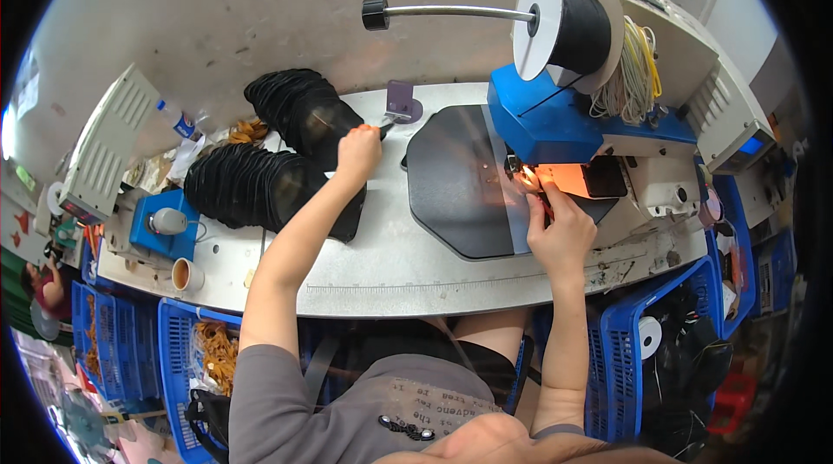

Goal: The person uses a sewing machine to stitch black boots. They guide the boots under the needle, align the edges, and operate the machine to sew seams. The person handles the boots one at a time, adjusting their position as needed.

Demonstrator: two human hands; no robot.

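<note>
Blue machine head [540, 124] — near right hand [562, 237], thread spool [581, 32] above.

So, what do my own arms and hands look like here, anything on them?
You wear short grey sleeves, with bare forearms below. No glove shows on your left hand or right hand, and no watch or bracelet at either wrist. Rings are too small to tell.

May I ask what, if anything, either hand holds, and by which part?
It cannot be told: the left hand hides its palm; details at the right hand are too small.
</note>
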